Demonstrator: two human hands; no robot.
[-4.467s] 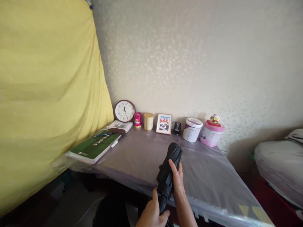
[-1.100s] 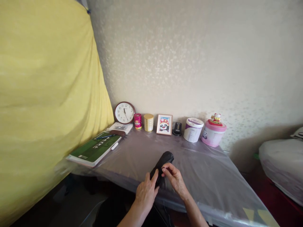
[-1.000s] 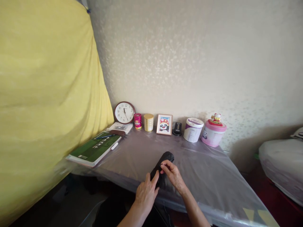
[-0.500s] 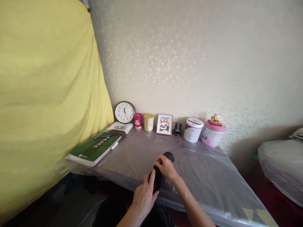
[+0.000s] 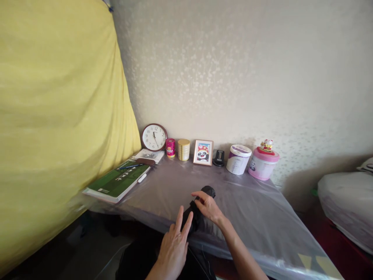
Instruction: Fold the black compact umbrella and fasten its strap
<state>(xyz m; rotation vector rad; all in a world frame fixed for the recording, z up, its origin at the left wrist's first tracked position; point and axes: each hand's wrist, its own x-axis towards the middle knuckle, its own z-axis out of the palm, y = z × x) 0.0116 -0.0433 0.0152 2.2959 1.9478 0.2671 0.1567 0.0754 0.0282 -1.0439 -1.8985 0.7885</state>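
A black folded umbrella (image 5: 190, 217) lies slantwise at the table's front edge, its rounded far end pointing away from me. My right hand (image 5: 207, 206) is on its upper part, the thumb and fingers bent around a strap there and the index finger stretched out. Over the lower part, my left hand (image 5: 174, 239) has two fingers extended and spread; its thumb is hidden. Whether the left palm touches the umbrella I cannot tell.
Along the wall stand a round clock (image 5: 154, 137), a pink tin (image 5: 170, 148), a yellow tin (image 5: 183, 151), a panda picture frame (image 5: 203, 153), a black device (image 5: 219, 158) and two tubs (image 5: 239, 160). A green book (image 5: 116, 182) lies left, beside a yellow curtain (image 5: 58, 116).
My left hand has let go of the umbrella, drawn slightly toward me and spread its fingers. The right index finger has straightened; the right hand stays at the strap.
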